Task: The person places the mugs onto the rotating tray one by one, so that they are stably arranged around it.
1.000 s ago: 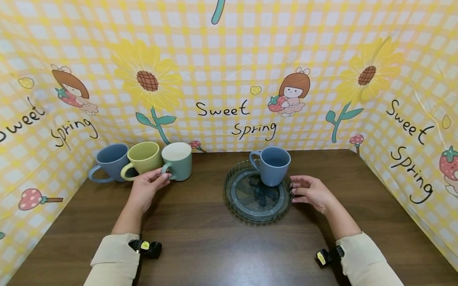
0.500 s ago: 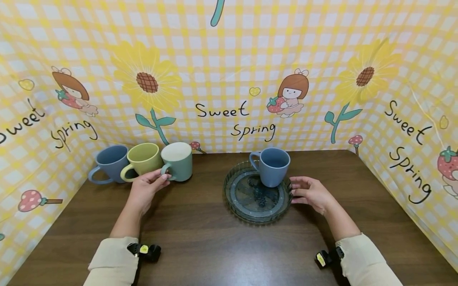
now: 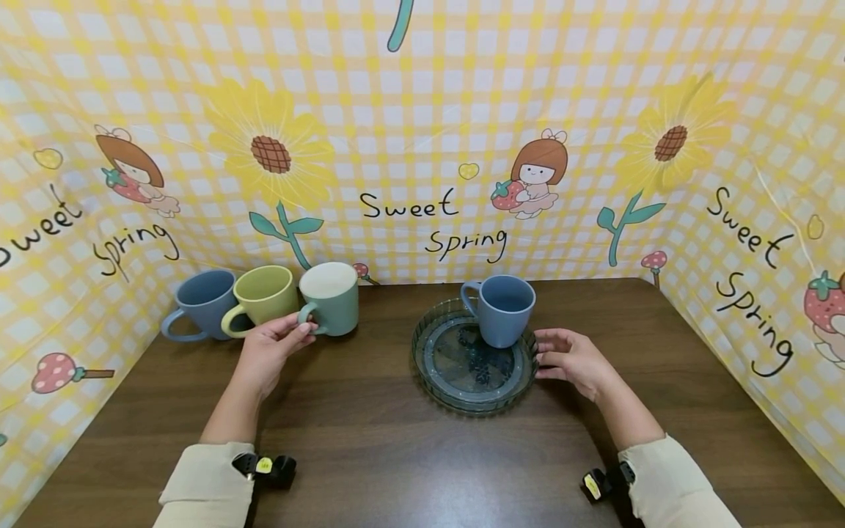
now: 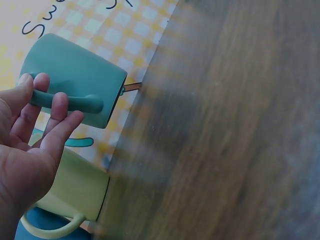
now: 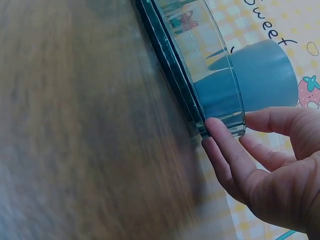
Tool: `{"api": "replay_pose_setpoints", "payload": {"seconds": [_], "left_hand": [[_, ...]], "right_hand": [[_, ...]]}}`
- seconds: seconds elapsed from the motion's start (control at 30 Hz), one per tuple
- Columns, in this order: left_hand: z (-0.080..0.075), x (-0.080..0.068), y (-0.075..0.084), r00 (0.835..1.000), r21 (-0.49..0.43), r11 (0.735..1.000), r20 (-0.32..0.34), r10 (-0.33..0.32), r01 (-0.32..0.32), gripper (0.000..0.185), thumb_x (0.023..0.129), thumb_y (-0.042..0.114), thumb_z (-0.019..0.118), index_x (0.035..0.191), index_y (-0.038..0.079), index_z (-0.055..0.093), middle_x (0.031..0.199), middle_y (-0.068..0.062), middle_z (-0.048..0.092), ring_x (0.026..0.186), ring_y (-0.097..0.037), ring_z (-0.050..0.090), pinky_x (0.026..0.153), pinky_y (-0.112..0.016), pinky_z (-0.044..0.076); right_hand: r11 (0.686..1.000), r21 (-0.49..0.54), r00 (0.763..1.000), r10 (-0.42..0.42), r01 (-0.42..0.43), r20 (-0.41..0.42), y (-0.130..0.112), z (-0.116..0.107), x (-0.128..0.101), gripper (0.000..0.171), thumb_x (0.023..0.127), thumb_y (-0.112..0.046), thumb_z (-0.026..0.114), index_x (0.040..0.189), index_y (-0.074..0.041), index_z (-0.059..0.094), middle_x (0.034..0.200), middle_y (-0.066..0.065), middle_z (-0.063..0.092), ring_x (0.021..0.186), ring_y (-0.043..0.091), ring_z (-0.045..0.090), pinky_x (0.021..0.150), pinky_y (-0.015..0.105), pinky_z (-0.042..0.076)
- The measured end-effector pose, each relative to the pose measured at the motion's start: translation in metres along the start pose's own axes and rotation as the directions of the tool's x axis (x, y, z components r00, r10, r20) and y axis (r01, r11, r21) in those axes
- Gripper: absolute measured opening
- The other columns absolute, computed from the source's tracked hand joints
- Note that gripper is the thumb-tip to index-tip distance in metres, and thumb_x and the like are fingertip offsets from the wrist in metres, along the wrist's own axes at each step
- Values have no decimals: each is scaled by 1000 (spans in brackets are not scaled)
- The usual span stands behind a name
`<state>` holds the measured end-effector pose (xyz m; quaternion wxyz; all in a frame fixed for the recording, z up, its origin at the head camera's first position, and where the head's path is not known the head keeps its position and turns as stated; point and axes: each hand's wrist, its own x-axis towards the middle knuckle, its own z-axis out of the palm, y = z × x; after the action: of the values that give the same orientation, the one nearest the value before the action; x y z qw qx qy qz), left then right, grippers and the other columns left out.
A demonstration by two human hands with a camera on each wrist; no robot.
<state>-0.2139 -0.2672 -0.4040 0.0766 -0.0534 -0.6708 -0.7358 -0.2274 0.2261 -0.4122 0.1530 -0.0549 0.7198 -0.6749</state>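
My left hand (image 3: 298, 328) pinches the handle of a green mug (image 3: 333, 297) standing at the back left of the brown table. In the left wrist view the thumb and a finger of that hand (image 4: 45, 94) close on the green mug's (image 4: 75, 75) handle. My right hand (image 3: 548, 353) rests with fairly straight fingers against the right rim of a round clear glass tray (image 3: 455, 367). A blue mug (image 3: 505, 308) stands upright at the back of the tray. The right wrist view shows the fingertips (image 5: 214, 127) touching the tray's wall (image 5: 200, 65), the blue mug (image 5: 260, 70) just behind.
A yellow mug (image 3: 264, 293) and a second blue mug (image 3: 201, 297) stand in a row left of the green one, against the backdrop. A yellow checked cloth (image 3: 422, 132) walls the table at the back and both sides.
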Motion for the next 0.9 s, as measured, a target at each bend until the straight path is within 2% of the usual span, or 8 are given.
{"api": "replay_pose_setpoints", "payload": {"seconds": [0.23,0.9], "left_hand": [[4,-2,3,1000,15,1000,16,10,-11,40,94,6,65,122,-20,54,90,3,73,88,-11,69,80,-24,57],[15,-6,10,998,26,999,62,32,-34,36,94,5,63,120,-19,56,91,3,72,89,-11,68,80,-25,57]], "right_hand": [[1000,5,1000,-7,7,-24,2,2,-1,54,91,10,54,140,15,33,120,28,51,91,21,59,80,39,59],[1000,24,999,-14,14,-35,1,6,-6,53,91,10,55,139,16,32,121,32,50,88,20,64,79,40,59]]}}
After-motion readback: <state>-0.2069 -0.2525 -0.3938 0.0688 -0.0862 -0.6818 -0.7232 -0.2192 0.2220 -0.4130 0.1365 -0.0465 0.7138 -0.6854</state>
